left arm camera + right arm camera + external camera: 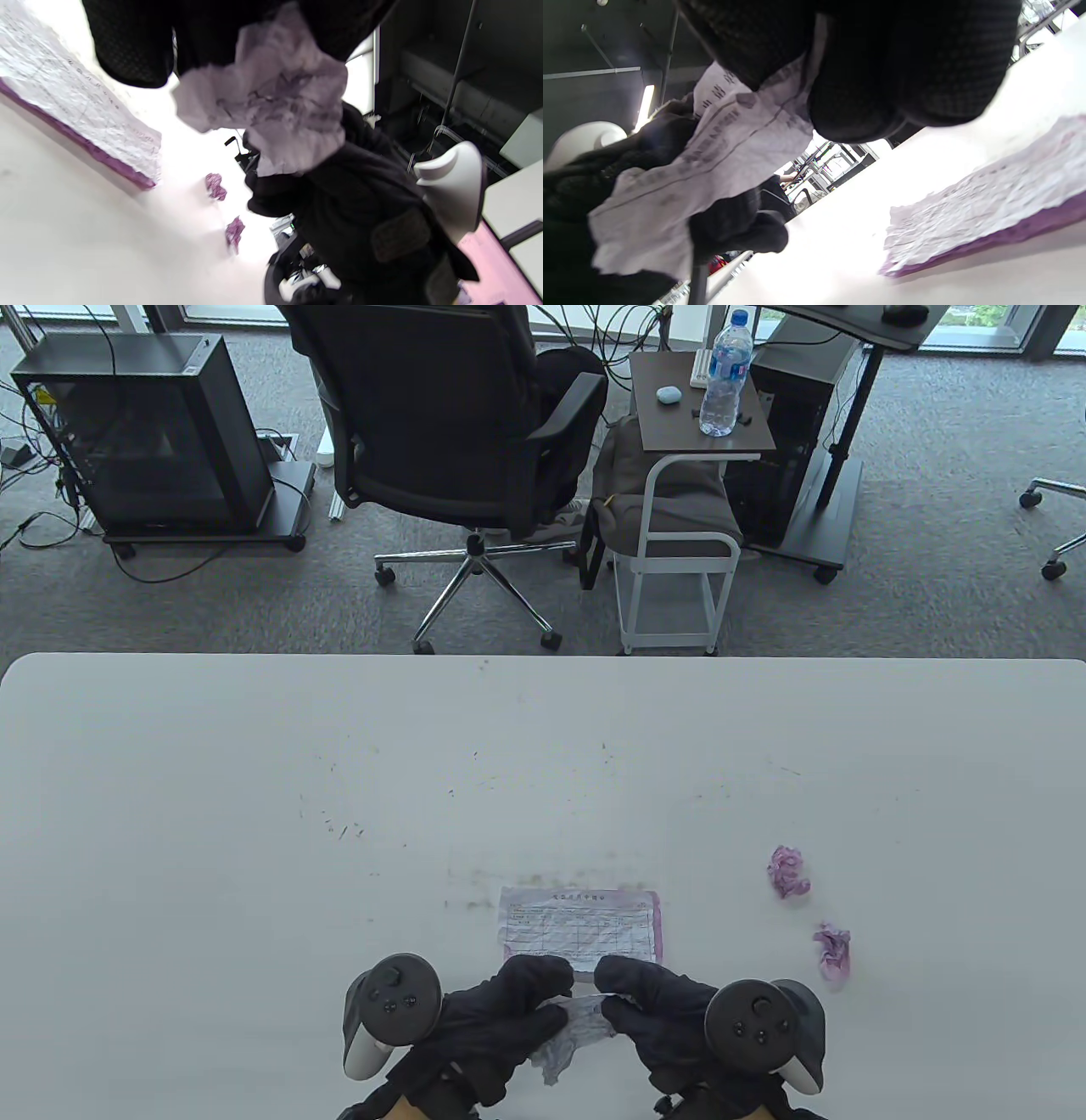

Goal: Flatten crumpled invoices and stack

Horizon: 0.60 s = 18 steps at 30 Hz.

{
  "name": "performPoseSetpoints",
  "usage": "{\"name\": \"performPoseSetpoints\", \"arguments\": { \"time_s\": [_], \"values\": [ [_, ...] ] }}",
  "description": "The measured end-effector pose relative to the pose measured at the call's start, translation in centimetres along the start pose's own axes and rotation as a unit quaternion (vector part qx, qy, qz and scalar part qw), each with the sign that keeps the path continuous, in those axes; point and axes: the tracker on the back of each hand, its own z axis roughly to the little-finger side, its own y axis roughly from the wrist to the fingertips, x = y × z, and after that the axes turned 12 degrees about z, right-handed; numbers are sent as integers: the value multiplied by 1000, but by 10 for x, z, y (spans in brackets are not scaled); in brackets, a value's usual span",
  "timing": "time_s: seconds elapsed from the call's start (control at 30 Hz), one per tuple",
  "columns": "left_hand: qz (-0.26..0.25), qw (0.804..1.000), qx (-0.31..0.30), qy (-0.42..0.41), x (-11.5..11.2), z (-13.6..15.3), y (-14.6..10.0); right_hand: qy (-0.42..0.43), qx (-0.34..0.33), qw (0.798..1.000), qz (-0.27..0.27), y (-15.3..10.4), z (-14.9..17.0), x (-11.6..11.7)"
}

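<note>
A flattened invoice with a purple edge lies on the white table near the front middle; it also shows in the left wrist view and the right wrist view. Both hands hold a partly opened crumpled invoice above the table, just in front of the flat one. My left hand grips its left side and my right hand pinches its right side. The held paper shows in the left wrist view and the right wrist view. Two crumpled pink invoice balls lie to the right.
The two balls also show in the left wrist view. Beyond the table's far edge stand an office chair, a small side table with a water bottle, and a computer case.
</note>
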Motion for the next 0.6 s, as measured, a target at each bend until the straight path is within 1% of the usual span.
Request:
{"name": "performPoseSetpoints", "arguments": {
  "time_s": [0.07, 0.1, 0.2, 0.27, 0.37, 0.47, 0.5, 0.53, 0.6],
  "values": [
    [31, 999, 15, 31, -3, 0, 2, -26, -12, 1000, -7, 1, -1, -2],
    [52, 997, 33, 42, -5, 0, 3, -30, -14, 999, -19, 1, -1, -3],
    [110, 990, 76, 34, -9, 5, 6, -42, -24, 998, -33, 1, -2, -6],
    [123, 988, 85, 25, -10, 7, 7, -59, -46, 995, -66, 2, -3, -6],
    [106, 991, 79, 36, -8, 6, 5, -92, -51, 992, -75, 1, -5, -7],
    [88, 993, 65, 54, -6, 5, 4, -125, -54, 984, -118, 1, -4, -9],
    [83, 992, 63, 66, -6, 4, 4, -125, -61, 984, -110, 0, -5, -11],
    [76, 992, 60, 80, -7, 2, 4, -120, -72, 986, -88, -1, -7, -12],
    [76, 991, 53, 98, -10, 0, 6, -84, -90, 989, -82, -1, -10, -8]
  ]
}}
